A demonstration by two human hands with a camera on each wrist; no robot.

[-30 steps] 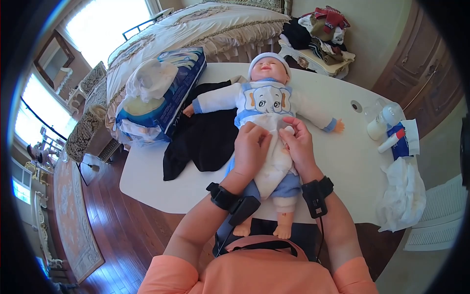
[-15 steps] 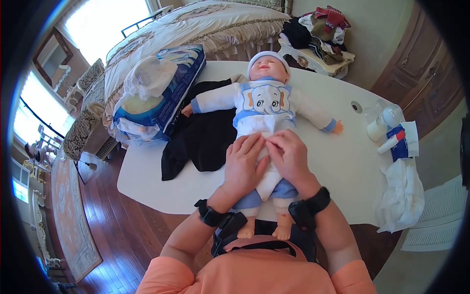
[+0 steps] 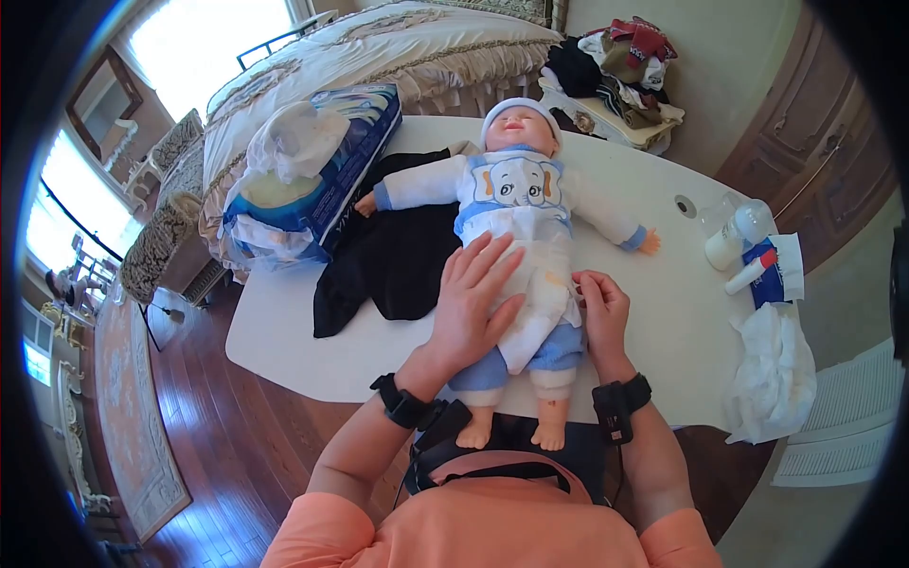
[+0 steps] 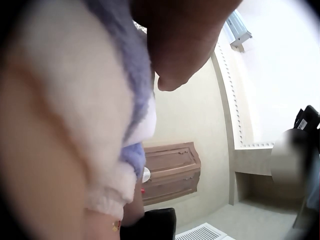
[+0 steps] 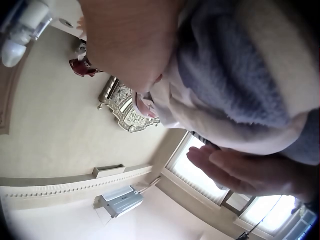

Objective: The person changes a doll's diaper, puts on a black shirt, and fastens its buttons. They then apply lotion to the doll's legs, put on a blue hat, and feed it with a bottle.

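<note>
A baby doll point(image 3: 518, 180) in a white and blue elephant outfit and a pale cap lies on its back, feet toward me. Around its hips, over the outfit, is a white diaper point(image 3: 544, 275). My left hand point(image 3: 471, 305) rests with straight, spread fingers on the left part of the diaper's front. At the diaper's right edge, my right hand point(image 3: 606, 317) has bent fingers and pinches that edge by the doll's hip. From the right wrist view, the right hand point(image 5: 132, 40) hides its own fingertips, and the left hand point(image 5: 250, 167) shows its straight fingers.
The doll lies on a white table point(image 3: 653, 350). Left of it are a black garment point(image 3: 398, 275) and an opened diaper pack point(image 3: 355, 161). At the right stand a baby bottle point(image 3: 734, 237), a red-capped white tube point(image 3: 751, 273) and a crumpled white diaper point(image 3: 772, 379).
Both hands were together at the middle of the diaper's waist. The right hand has moved right and down to the diaper's side; the left has spread flat over its front.
</note>
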